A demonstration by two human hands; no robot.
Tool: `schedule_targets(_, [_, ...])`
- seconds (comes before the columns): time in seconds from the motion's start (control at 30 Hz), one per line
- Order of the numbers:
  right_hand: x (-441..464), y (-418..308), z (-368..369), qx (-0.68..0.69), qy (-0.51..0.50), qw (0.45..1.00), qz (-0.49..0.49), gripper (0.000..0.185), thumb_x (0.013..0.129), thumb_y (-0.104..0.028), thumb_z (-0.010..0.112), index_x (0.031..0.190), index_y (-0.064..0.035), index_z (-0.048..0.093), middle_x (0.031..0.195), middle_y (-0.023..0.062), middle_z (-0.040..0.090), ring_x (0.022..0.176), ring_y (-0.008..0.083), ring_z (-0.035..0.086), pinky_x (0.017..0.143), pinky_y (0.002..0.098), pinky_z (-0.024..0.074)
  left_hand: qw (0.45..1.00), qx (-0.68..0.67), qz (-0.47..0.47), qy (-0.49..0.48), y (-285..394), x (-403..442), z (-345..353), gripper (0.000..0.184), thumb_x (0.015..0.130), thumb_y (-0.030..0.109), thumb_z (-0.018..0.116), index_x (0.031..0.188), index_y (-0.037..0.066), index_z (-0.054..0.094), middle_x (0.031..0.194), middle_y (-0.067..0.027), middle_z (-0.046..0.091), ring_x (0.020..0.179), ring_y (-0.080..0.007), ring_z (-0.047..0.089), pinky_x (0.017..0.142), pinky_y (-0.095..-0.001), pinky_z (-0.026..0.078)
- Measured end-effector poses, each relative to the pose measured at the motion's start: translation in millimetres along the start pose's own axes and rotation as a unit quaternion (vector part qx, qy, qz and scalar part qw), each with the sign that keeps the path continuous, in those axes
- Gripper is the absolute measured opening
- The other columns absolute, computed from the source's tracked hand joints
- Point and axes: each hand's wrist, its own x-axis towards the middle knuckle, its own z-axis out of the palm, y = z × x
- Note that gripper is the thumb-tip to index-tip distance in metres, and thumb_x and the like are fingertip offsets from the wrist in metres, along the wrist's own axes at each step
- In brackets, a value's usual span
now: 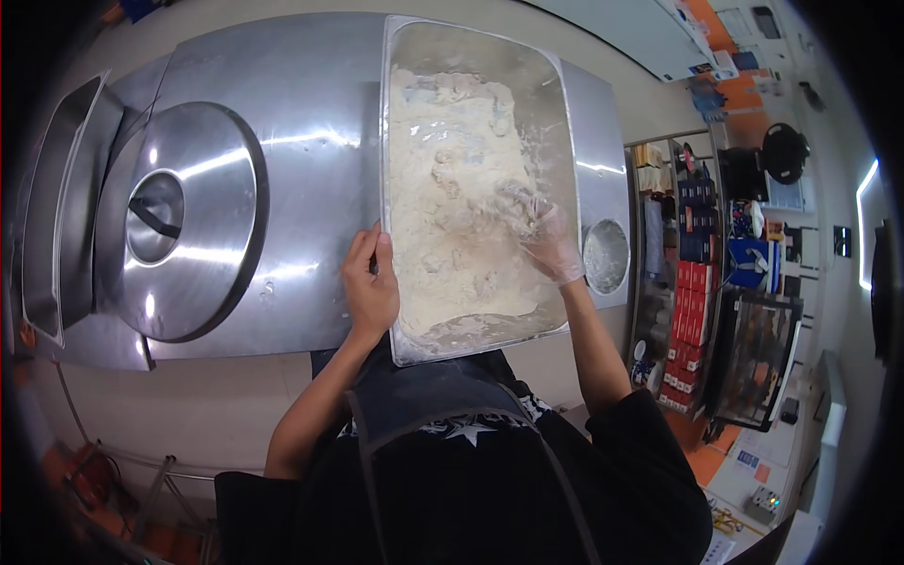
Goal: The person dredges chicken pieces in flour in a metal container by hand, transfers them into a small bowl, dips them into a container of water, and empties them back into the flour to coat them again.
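At eight o'clock, the left hand (370,287) should steady the tray (554,122); at four, the right hand (544,237) should turn the flour (411,198) gently. Whether either grip is closed, one cannot tell.

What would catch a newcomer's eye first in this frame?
Most likely the big steel pan of pale powder at centre, with the gloved right hand down in it. The bare left hand is at the pan's left edge. Further left, a shiny round lid stands out.
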Motion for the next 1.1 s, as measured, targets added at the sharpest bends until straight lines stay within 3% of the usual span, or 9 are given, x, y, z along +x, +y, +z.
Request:
schedule_targets(0.17, [14, -24, -13, 0.023, -0.027, 0.995, -0.094, 0.037, 0.091, -0.014, 0.073, 0.127, -0.0076, 0.067, 0.122, 0.0078, 0.070, 0.102, 0.0202, 0.068, 0.087, 0.0332, 0.0541, 1.000, 0.024, 0.019, -0.001, 3, 0, -2, 0.027, 0.103, 0.012, 0.054, 0.119, -0.007, 0.065, 0.081, -0.0127, 0.055, 0.070, -0.0203, 0.051, 0.065, -0.0327, 0.042])
schedule_targets(0.27, [30, 14, -16, 0.165, -0.003, 0.983, 0.076, 0.038, 0.093, -0.019, 0.070, 0.129, -0.0098, 0.065, 0.122, 0.0096, 0.069, 0.104, 0.0212, 0.068, 0.086, 0.0336, 0.0540, 1.000, 0.022, 0.018, -0.003, 4, 1, -3, 0.028, 0.103, 0.014, 0.055, 0.119, -0.008, 0.064, 0.079, -0.0135, 0.054, 0.068, -0.0211, 0.050, 0.063, -0.0344, 0.041])
schedule_targets(0.37, [60, 51, 14, -0.279, -0.091, 0.949, 0.116, 0.037, 0.097, -0.023, 0.065, 0.132, -0.0118, 0.063, 0.120, 0.0088, 0.069, 0.103, 0.0228, 0.067, 0.085, 0.0325, 0.0540, 1.000, 0.015, 0.018, -0.009, 3, 2, -3, 0.030, 0.103, 0.014, 0.055, 0.118, -0.010, 0.064, 0.078, -0.0141, 0.052, 0.067, -0.0219, 0.048, 0.062, -0.0353, 0.040])
schedule_targets(0.47, [-5, 148, 92, -0.103, 0.083, 0.991, -0.018, 0.038, 0.099, -0.028, 0.060, 0.133, -0.0104, 0.062, 0.127, 0.0103, 0.066, 0.109, 0.0265, 0.063, 0.095, 0.0339, 0.0492, 0.999, 0.029, 0.033, 0.002, 6, 2, -3, 0.031, 0.103, 0.013, 0.055, 0.117, -0.012, 0.063, 0.077, -0.0148, 0.051, 0.067, -0.0220, 0.048, 0.062, -0.0352, 0.040])
schedule_targets(0.57, [-20, 149, 56, -0.085, -0.107, 0.978, 0.159, 0.040, 0.102, -0.028, 0.053, 0.135, -0.0068, 0.059, 0.127, 0.0130, 0.065, 0.105, 0.0270, 0.062, 0.092, 0.0359, 0.0481, 0.999, 0.017, 0.032, 0.009, 5, 2, -3, 0.031, 0.103, 0.013, 0.055, 0.116, -0.014, 0.063, 0.077, -0.0149, 0.050, 0.067, -0.0222, 0.047, 0.062, -0.0351, 0.040])
schedule_targets(0.67, [-12, 106, 21, -0.316, -0.219, 0.922, 0.050, 0.043, 0.106, -0.027, 0.043, 0.139, -0.0015, 0.055, 0.121, 0.0138, 0.067, 0.093, 0.0207, 0.064, 0.074, 0.0345, 0.0533, 1.000, 0.017, 0.016, -0.008, 10, 2, -6, 0.030, 0.103, 0.013, 0.055, 0.116, -0.013, 0.062, 0.077, -0.0147, 0.049, 0.066, -0.0221, 0.046, 0.061, -0.0350, 0.039])
schedule_targets(0.77, [-40, 139, 46, 0.092, -0.265, 0.952, 0.122, 0.044, 0.105, -0.027, 0.049, 0.142, -0.0023, 0.053, 0.126, 0.0104, 0.066, 0.104, 0.0171, 0.064, 0.084, 0.0315, 0.0533, 1.000, 0.015, 0.013, -0.002, 11, 2, -4, 0.029, 0.103, 0.012, 0.055, 0.116, -0.012, 0.062, 0.077, -0.0143, 0.048, 0.066, -0.0217, 0.045, 0.060, -0.0349, 0.038])
schedule_targets(0.8, [-39, 99, 57, 0.433, -0.214, 0.783, 0.392, 0.044, 0.105, -0.028, 0.052, 0.141, -0.0031, 0.054, 0.128, 0.0100, 0.066, 0.108, 0.0177, 0.064, 0.088, 0.0312, 0.0536, 1.000, 0.015, 0.007, -0.004, 12, 3, -4, 0.028, 0.103, 0.012, 0.054, 0.116, -0.012, 0.062, 0.077, -0.0144, 0.048, 0.066, -0.0216, 0.045, 0.059, -0.0350, 0.038])
schedule_targets(1.1, [-9, -20, 110, 0.597, -0.100, 0.671, 0.428, 0.041, 0.099, -0.016, 0.060, 0.137, -0.0013, 0.056, 0.127, 0.0137, 0.066, 0.108, 0.0244, 0.068, 0.091, 0.0365, 0.0578, 1.000, 0.014, -0.003, -0.011, 14, 3, -4, 0.027, 0.103, 0.011, 0.054, 0.117, -0.012, 0.062, 0.077, -0.0147, 0.047, 0.064, -0.0211, 0.044, 0.058, -0.0347, 0.037])
